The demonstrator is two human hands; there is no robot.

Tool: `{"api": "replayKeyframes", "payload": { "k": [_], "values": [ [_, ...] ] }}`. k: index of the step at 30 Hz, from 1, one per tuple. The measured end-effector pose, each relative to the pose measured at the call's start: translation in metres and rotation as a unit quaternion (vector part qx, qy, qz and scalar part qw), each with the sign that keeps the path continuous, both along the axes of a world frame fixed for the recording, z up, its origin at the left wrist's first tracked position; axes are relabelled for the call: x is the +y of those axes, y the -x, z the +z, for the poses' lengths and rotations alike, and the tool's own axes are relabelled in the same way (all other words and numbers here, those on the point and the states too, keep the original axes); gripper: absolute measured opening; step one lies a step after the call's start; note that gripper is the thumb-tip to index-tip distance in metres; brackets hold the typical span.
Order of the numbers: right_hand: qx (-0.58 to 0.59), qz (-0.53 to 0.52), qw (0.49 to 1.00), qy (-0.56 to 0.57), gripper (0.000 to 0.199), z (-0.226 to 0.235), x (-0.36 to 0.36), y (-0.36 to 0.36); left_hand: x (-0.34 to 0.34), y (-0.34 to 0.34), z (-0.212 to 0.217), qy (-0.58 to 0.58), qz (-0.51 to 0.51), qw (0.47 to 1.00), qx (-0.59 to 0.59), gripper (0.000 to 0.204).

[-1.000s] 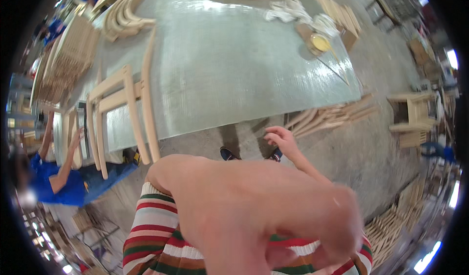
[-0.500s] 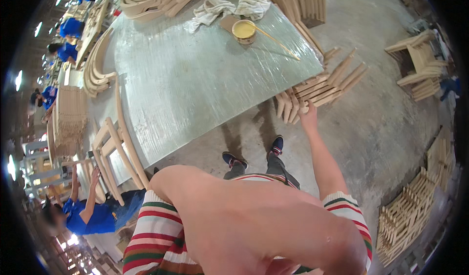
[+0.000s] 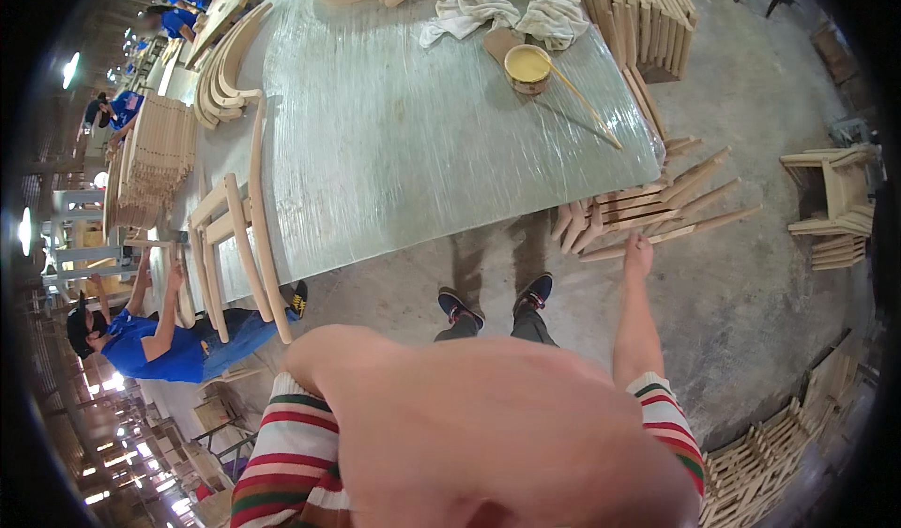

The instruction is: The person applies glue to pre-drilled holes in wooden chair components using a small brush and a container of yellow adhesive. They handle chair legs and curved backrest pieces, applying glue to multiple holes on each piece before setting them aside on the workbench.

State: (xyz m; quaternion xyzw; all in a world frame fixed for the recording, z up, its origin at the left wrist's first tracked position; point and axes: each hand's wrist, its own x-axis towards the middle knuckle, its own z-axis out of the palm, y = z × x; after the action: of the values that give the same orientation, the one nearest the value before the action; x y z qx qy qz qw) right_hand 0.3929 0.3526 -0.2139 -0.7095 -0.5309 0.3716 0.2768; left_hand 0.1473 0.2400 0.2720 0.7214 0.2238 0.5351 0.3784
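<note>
My right hand (image 3: 638, 254) is closed round a pale, bent wooden chair leg (image 3: 706, 227), gripping it near its middle. The leg lies just on my side of a stack of similar wooden pieces (image 3: 631, 211) by the table's near right corner. Very close and blurred, my left forearm crosses the lower middle of the view; of my left hand (image 3: 648, 472) only a smeared part shows at its right end, and the fingers are hidden. The plastic-covered table (image 3: 394, 143) stands in front of me.
A tub of yellowish paste (image 3: 527, 66) with a thin stick (image 3: 587, 112) sits beside white rags (image 3: 556, 21). A chair frame (image 3: 246, 237) leans at the table's left edge, near a person in blue (image 3: 155, 342). Wooden pieces (image 3: 648, 26) are stacked at the far right.
My right hand has drawn the chair leg out from the stack, toward me and to the right. The view has shifted, so the table sits further right in it.
</note>
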Motion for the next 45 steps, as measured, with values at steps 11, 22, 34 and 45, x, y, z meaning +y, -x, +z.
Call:
{"api": "replayKeyframes", "payload": {
  "k": [11, 22, 34, 45],
  "values": [
    [0.156, -0.067, 0.981, -0.098, 0.044, 0.267, -0.042, -0.045, -0.046, 0.078, -0.188, 0.170, 0.156, 0.929, 0.289, 0.042],
    [0.281, 0.380, 0.857, -0.205, 0.049, 0.531, -0.132, 0.185, -0.217, 0.147, -0.341, 0.269, 0.374, 0.869, 0.180, 0.043],
    [0.224, 0.514, 0.809, -0.176, 0.037, 0.474, -0.129, 0.331, -0.313, 0.248, -0.310, 0.458, 0.489, 0.721, -0.178, 0.017],
    [0.344, 0.204, 0.917, 0.006, 0.024, 0.313, -0.013, 0.255, -0.248, 0.320, -0.322, 0.597, 0.428, 0.660, -0.158, 0.024]
  ]
}}
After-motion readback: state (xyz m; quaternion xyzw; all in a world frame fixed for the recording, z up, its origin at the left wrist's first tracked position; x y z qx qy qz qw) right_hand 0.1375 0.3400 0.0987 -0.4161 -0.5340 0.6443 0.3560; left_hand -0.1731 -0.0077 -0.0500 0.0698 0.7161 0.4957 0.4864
